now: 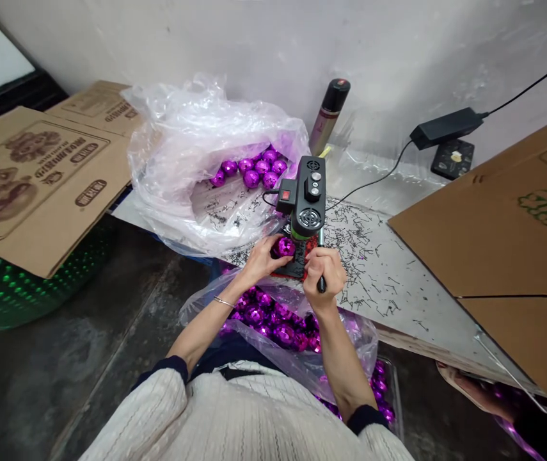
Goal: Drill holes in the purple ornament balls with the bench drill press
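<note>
Between the thumb and fingers of my left hand (262,261) is a shiny purple mirror ball (285,247), at the foot of a small black bench machine (310,192). That machine has round vents, silver knobs and a red switch. My right hand (325,274) is wrapped round its black-tipped lever handle (321,284). Beyond my left hand, an open clear plastic bag (172,173) holds several more purple balls (251,179). Close to my body, a second plastic bag (354,333) holds many purple balls (283,334) below the table edge.
Short dark bits litter the white table (398,294). A spray can (329,115) stands by the wall; a power adapter (447,127) and phone (453,159) lie to its right. Cardboard boxes (38,179) flank both sides. Another person's hand (475,388) shows at lower right.
</note>
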Tool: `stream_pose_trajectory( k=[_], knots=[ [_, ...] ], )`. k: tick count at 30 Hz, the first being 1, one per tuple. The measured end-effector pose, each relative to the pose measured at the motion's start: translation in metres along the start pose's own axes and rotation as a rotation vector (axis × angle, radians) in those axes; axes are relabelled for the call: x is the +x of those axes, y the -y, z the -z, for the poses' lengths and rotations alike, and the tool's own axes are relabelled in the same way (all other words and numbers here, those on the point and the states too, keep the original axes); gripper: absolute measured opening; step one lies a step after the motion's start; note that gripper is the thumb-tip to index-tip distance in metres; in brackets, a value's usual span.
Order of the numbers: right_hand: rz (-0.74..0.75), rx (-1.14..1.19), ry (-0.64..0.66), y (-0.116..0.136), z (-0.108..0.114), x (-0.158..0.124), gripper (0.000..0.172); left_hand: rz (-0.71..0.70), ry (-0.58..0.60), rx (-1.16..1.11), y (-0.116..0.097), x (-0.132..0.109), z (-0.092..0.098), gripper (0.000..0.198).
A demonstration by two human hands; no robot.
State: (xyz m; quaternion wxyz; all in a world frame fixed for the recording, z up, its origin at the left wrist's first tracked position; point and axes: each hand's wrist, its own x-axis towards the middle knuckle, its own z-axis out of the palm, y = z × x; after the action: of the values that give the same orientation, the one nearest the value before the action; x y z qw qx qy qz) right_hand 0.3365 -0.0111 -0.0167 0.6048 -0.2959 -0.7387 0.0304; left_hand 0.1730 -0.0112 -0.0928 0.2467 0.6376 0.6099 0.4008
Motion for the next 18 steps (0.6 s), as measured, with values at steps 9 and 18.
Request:
stream_pose_trajectory(
  k=[9, 18],
  knots=[
    [-0.109, -0.018, -0.022, 0.009, 0.002, 0.022, 0.028, 0.011, 0.023, 0.011, -0.002, 0.002, 0.001, 0.063],
    [-0.112, -0.015, 0.0, 0.009, 0.005, 0.032, 0.03, 0.09, 0.07, -0.122, 0.003, 0.009, 0.005, 0.061]
  ],
)
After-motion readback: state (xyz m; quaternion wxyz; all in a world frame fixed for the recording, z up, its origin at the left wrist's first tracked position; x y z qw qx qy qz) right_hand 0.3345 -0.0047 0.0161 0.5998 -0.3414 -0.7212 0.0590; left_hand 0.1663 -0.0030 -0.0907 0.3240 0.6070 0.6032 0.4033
